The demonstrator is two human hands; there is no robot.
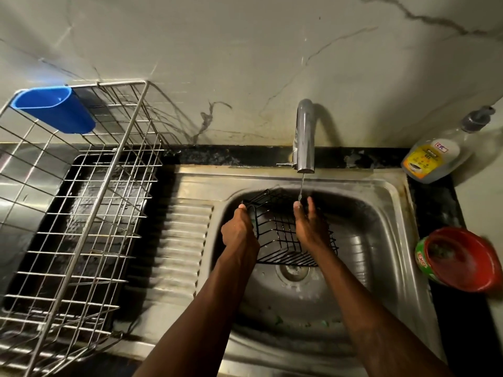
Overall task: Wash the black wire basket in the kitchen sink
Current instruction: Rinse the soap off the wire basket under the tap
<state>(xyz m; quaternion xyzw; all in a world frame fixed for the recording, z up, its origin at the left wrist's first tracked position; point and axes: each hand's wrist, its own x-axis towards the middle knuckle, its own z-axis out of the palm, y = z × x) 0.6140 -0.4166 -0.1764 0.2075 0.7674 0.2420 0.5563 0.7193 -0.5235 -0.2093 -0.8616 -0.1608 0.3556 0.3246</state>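
The black wire basket [280, 232] hangs tilted inside the steel sink [381, 240], above the drain. My left hand [239, 232] grips its left rim, fingers curled round the wire. My right hand [309, 227] lies over the basket's right side with straight fingers pointing up under the tap [304, 137]. A thin stream of water falls from the spout onto my right fingertips. The basket's right edge is partly hidden behind my right hand.
A steel wire dish rack [81, 213] with a blue plastic cup holder [54, 108] stands on the drainboard at left. At right sit a pump soap bottle [438, 156] and a red dish-soap tub [460, 258] on the black counter.
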